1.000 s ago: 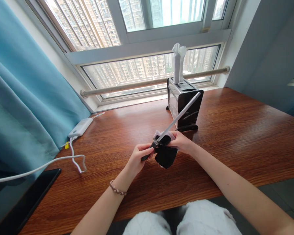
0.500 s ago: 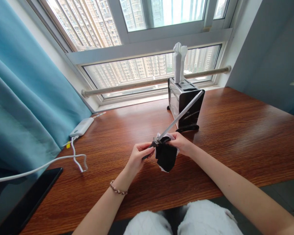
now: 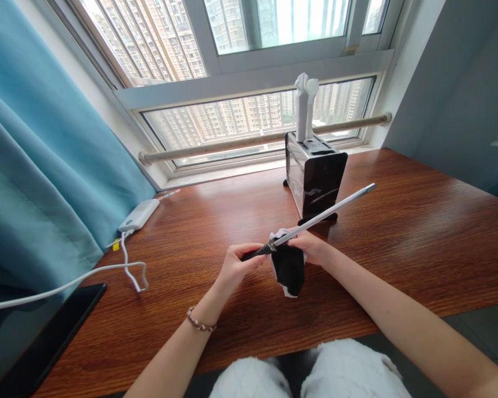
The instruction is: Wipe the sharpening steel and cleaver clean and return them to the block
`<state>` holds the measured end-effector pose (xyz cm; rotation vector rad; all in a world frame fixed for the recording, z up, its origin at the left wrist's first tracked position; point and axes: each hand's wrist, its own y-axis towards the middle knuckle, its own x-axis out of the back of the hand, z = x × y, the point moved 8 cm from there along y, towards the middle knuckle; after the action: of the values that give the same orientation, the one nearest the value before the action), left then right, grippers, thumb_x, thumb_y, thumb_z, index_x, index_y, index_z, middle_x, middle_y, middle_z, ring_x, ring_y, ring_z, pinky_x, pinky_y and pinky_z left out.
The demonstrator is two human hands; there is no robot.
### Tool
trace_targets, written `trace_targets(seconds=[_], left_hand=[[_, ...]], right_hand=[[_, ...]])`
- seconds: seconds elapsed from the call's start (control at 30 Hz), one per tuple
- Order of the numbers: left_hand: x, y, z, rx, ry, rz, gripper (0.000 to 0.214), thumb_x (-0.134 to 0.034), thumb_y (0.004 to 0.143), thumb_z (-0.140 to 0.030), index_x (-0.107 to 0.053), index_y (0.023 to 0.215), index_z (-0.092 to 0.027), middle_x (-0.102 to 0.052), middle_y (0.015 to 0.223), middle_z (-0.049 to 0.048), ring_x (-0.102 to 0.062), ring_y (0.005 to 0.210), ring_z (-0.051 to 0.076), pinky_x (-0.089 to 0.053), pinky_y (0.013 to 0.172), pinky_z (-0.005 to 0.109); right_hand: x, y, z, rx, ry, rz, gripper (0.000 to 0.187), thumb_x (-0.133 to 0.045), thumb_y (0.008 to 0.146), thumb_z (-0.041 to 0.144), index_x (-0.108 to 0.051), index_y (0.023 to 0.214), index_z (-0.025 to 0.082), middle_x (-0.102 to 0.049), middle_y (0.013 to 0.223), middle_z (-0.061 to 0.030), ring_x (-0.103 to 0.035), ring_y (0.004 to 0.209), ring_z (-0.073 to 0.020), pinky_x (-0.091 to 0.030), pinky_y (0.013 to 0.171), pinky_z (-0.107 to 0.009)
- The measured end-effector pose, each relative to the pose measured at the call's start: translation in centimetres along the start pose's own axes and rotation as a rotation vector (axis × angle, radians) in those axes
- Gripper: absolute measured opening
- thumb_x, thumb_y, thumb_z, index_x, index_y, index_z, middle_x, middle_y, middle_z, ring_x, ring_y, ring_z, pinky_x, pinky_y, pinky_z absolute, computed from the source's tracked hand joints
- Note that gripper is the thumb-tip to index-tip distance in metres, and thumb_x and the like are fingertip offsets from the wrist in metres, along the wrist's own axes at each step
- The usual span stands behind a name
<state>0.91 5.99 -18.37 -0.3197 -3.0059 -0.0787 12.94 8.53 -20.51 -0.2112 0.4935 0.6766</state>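
My left hand [image 3: 243,265] is closed around the black handle of a sharpening steel [image 3: 326,213]. Its long grey rod slants up to the right, passing in front of my right hand and the foot of the knife block. Pinched in my right hand [image 3: 307,246] is a piece of black cloth [image 3: 288,268] with a crumpled white layer showing at its edges. This cloth hangs just below the steel's collar; whether it touches the rod I cannot tell. Behind both hands stands a black and silver knife block [image 3: 324,182], two white-wrapped handles [image 3: 301,113] rising from its top.
The brown wooden table [image 3: 216,210] runs up to a window with a horizontal rail [image 3: 232,142]. At left lie a white adapter [image 3: 139,215], a white cable [image 3: 66,284] and a dark flat screen [image 3: 45,337] beside a blue curtain [image 3: 45,138].
The steel's rod has swung down and to the right, from a steeper slant across the knife block to a flatter one. The black cloth has shifted slightly right and down.
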Motion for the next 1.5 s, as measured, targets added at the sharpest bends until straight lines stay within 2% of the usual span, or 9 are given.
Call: trace_targets(seconds=[0.13, 0.3, 0.6, 0.83, 0.93, 1.07, 1.27, 1.37, 1.5], left_hand=[[-0.4, -0.1, 0.3, 0.044, -0.151, -0.021, 0.023, -0.067, 0.059, -0.024, -0.066, 0.077, -0.010, -0.052, 0.053, 0.0002, -0.041, 0.048, 0.007, -0.031, 0.046, 0.020], [-0.6, -0.1, 0.4, 0.087, -0.203, -0.021, 0.024, -0.067, 0.057, -0.024, -0.065, 0.075, -0.008, -0.050, 0.052, 0.0002, -0.040, 0.046, 0.006, -0.028, 0.044, 0.019], [-1.2, 0.1, 1.4, 0.125, -0.295, 0.132, 0.026, -0.064, 0.063, -0.029, -0.063, 0.078, -0.008, -0.045, 0.052, 0.0002, -0.035, 0.045, 0.005, -0.020, 0.043, 0.019], [-1.8, 0.0, 2.1, 0.175, -0.381, 0.261, 0.031, -0.060, 0.065, -0.036, -0.062, 0.076, -0.007, -0.045, 0.048, 0.0013, -0.033, 0.041, 0.005, -0.017, 0.042, 0.019], [-2.4, -0.3, 2.1, 0.186, -0.373, 0.337, 0.032, -0.057, 0.067, -0.036, -0.062, 0.076, -0.007, -0.044, 0.047, 0.0014, -0.032, 0.040, 0.005, -0.016, 0.041, 0.020], [-3.4, -0.7, 2.2, 0.226, -0.299, 0.396, 0.036, -0.057, 0.068, -0.040, -0.062, 0.075, -0.005, -0.044, 0.046, 0.0015, -0.031, 0.039, 0.005, -0.015, 0.041, 0.021], [-4.4, -1.0, 2.1, 0.238, -0.225, 0.452, 0.032, -0.059, 0.068, -0.038, -0.057, 0.060, -0.007, -0.043, 0.044, 0.0013, -0.031, 0.037, 0.004, -0.013, 0.040, 0.021], [-4.3, -1.0, 2.0, 0.223, -0.221, 0.457, 0.030, -0.058, 0.069, -0.036, -0.057, 0.059, -0.007, -0.044, 0.045, 0.0015, -0.031, 0.038, 0.004, -0.014, 0.040, 0.021], [-4.0, -0.8, 2.1, 0.212, -0.231, 0.410, 0.029, -0.057, 0.070, -0.034, -0.060, 0.067, -0.005, -0.045, 0.045, 0.0020, -0.032, 0.038, 0.004, -0.014, 0.041, 0.021]], right_hand=[[0.1, 0.0, -0.1, 0.020, -0.003, -0.001, 0.023, -0.063, 0.058, 0.016, -0.060, 0.080, 0.010, -0.060, 0.069, -0.0011, -0.054, 0.061, -0.0092, -0.038, 0.056, -0.017], [0.1, 0.0, 0.0, 0.023, -0.007, -0.018, 0.017, -0.060, 0.058, 0.014, -0.059, 0.075, 0.010, -0.059, 0.068, -0.0001, -0.052, 0.060, -0.0082, -0.037, 0.055, -0.017], [0.6, 0.2, -0.5, 0.010, -0.017, -0.021, 0.014, -0.060, 0.057, 0.014, -0.061, 0.070, 0.008, -0.057, 0.057, 0.0002, -0.049, 0.047, -0.0064, -0.032, 0.043, -0.014], [1.2, 0.3, 0.4, 0.099, 0.038, -0.089, 0.017, -0.064, 0.061, 0.023, -0.059, 0.072, 0.010, -0.060, 0.064, -0.0015, -0.055, 0.056, -0.0097, -0.042, 0.053, -0.019], [1.0, 0.2, 0.7, 0.113, 0.032, -0.098, 0.021, -0.066, 0.061, 0.027, -0.058, 0.072, 0.011, -0.060, 0.062, -0.0008, -0.054, 0.055, -0.0090, -0.042, 0.052, -0.018], [0.4, 0.1, 0.4, 0.079, -0.025, -0.047, 0.025, -0.069, 0.058, 0.030, -0.057, 0.067, 0.010, -0.058, 0.060, -0.0011, -0.053, 0.051, -0.0093, -0.040, 0.046, -0.018], [0.6, 0.2, -0.2, 0.041, -0.184, 0.005, 0.017, -0.070, 0.056, 0.019, -0.058, 0.061, 0.008, -0.054, 0.055, 0.0013, -0.046, 0.047, -0.0062, -0.034, 0.041, -0.015], [0.6, 0.2, 0.0, 0.063, -0.279, 0.026, 0.016, -0.067, 0.061, 0.021, -0.060, 0.066, 0.008, -0.055, 0.058, 0.0006, -0.046, 0.050, -0.0068, -0.035, 0.044, -0.016], [0.1, 0.2, 0.3, 0.086, -0.220, 0.032, 0.021, -0.066, 0.063, 0.025, -0.060, 0.073, 0.007, -0.057, 0.065, -0.0022, -0.050, 0.055, -0.0091, -0.039, 0.050, -0.019]])
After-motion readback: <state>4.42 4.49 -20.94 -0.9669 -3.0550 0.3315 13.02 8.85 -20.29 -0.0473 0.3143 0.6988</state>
